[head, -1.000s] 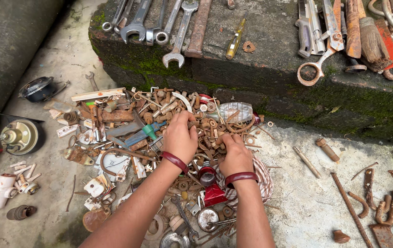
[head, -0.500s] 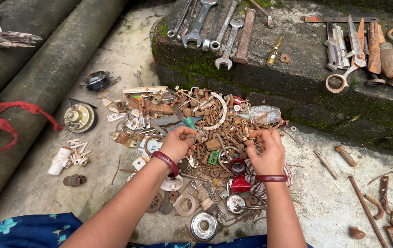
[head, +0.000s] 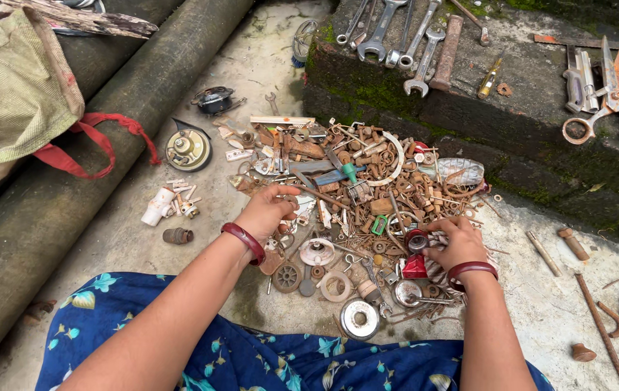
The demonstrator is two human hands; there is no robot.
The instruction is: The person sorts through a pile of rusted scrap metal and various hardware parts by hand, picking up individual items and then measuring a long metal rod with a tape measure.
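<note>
Soft, even daylight, seemingly overcast; shadows are faint and diffuse, no glare, focus stays sharp, with slight wide-angle stretching at the edges.

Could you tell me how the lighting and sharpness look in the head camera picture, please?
Head view: soft, even daylight with only faint shadows under the left hand and right hand; no harsh glare on the scrap pile; the centre is sharp; wide-angle distortion bends the concrete pipe and stone step towards the edges.

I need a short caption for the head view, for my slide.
Both hands, left hand and right hand, sort a pile of rusty hardware on concrete.
</note>
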